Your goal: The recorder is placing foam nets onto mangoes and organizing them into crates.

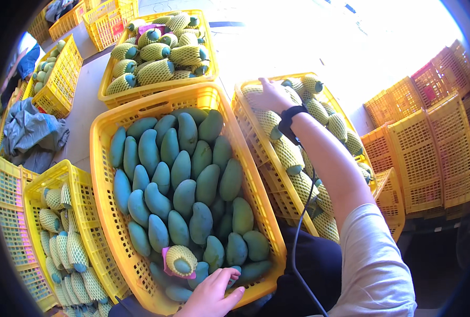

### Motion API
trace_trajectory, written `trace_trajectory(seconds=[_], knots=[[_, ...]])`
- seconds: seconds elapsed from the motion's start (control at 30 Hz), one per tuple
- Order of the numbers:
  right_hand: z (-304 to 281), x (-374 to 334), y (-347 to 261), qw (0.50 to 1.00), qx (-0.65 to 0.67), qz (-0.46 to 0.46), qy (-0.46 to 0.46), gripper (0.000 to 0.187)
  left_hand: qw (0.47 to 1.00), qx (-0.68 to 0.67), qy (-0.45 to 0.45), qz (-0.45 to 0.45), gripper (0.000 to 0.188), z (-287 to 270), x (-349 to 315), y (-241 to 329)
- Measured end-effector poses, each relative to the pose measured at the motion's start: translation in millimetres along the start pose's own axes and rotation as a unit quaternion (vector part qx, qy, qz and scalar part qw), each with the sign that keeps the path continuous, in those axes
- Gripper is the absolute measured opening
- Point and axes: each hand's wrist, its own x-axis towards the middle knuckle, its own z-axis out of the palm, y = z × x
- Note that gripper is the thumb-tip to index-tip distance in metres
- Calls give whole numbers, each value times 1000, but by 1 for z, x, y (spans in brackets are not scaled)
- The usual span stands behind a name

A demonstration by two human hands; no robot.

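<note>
A large yellow crate (pixel 104 208) of bare green mangoes (pixel 184 196) stands before me. Low over its near end, my left hand (pixel 211 294) has thumb and fingers apart, the fingertips by a mango (pixel 236 270). Just beyond that hand, one mango in a pale yellow foam net (pixel 181 261) lies on top, with pink wrapping beneath it. My right arm stretches to the far end of a second yellow crate (pixel 256 153), which holds net-covered mangoes (pixel 289 155). There my right hand (pixel 272 96) closes over a netted mango (pixel 254 96); its fingertips are partly hidden and washed out by glare.
Another crate (pixel 108 87) of netted mangoes stands beyond the middle one. At left are a crate (pixel 82 193) of netted fruit, a grey plastic sheet (pixel 31 129) and a crate of bare fruit (pixel 60 90). Stacked crates (pixel 414 158) stand right. A black cable (pixel 294 253) hangs beside my right arm.
</note>
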Motion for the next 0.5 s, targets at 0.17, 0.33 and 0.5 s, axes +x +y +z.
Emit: trace_trajectory(seconds=[0.17,0.33,0.5], knots=[[-38,-51,49,981,176,7,83,50,1000,14,-4,0,30,-4,-2,3],[-80,-171,140,990,-33,53,-125,38,998,8,-50,-23,33,2,-4,8],[-62,-277,179,976,17,88,-200,62,997,21,-66,-35,33,9,-2,3]])
